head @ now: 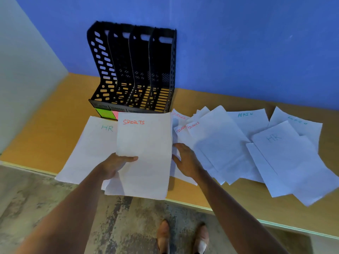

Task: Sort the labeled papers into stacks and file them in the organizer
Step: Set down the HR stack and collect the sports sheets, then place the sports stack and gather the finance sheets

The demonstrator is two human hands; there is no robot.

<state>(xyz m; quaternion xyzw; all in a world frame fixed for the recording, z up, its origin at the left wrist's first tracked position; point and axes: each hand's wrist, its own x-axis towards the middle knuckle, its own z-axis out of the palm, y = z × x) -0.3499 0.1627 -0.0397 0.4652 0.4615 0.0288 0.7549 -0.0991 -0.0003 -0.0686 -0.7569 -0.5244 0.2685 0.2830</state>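
Observation:
My left hand (115, 165) grips a stack of white sheets whose top page reads SPORTS (146, 153), held above the table's front edge. Under it to the left lies a sheet marked HR (88, 147). My right hand (185, 160) rests with relaxed fingers on the white sheets just right of the stack, next to papers marked FINANCE (216, 143). Further right lie sheets marked ADMIN (247, 121) and another HR sheet (289, 156). The black slotted organizer (135, 70) stands empty against the blue wall, with green and pink labels on its front lip.
The wooden table (55, 114) runs along a blue wall, with a pale wall at the left. Loose papers overhang the front edge at the right. Below the edge are a mottled floor and my shoes (183, 237).

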